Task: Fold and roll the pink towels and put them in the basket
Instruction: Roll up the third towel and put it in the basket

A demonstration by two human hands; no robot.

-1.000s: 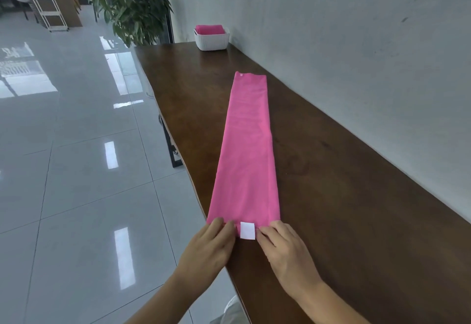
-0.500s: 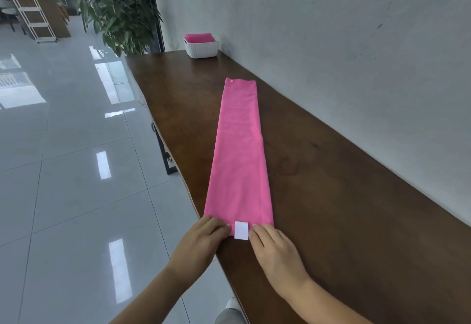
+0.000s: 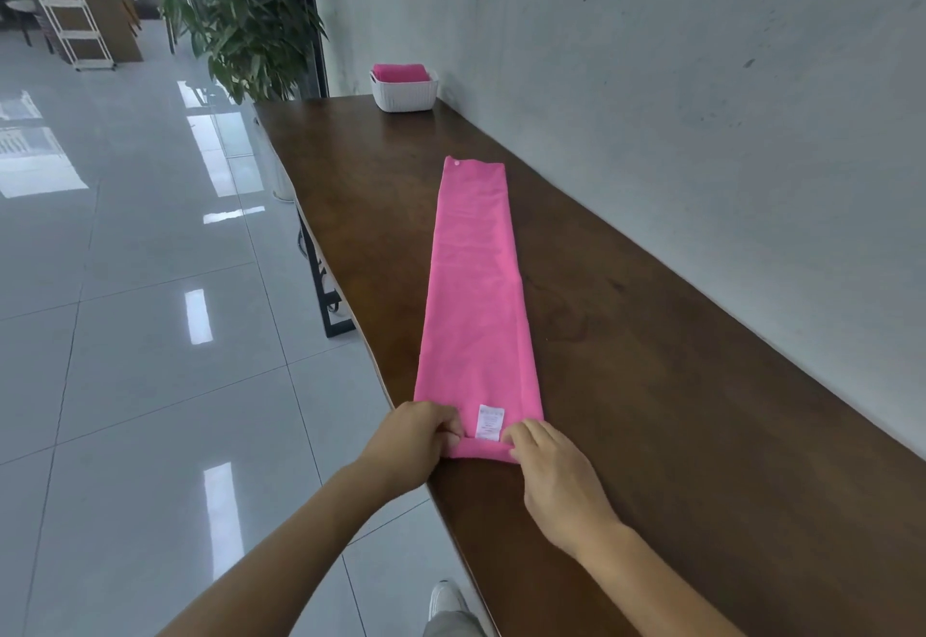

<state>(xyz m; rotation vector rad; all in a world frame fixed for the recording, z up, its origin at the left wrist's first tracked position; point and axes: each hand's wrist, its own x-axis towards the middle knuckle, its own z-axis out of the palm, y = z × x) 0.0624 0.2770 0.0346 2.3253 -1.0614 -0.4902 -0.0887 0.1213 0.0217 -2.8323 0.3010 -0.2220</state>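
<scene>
We see a dark wood table (image 3: 651, 386) along a grey wall (image 3: 651, 85), w/ glossy floor tiles (image 3: 125, 336) beside. Left hand (image 3: 408, 441) and right hand (image 3: 556, 476) each pinch the pink towel (image 3: 476, 285) at its rolled near end.

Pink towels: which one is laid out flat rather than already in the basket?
The long towel on the wooden table, its near end gripped by the left hand and right hand. The other towel sits in the white basket.

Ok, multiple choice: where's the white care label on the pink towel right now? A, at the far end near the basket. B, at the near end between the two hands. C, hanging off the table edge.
B: the white label lies on the towel between the left hand and right hand, just past the rolled near edge.
</scene>
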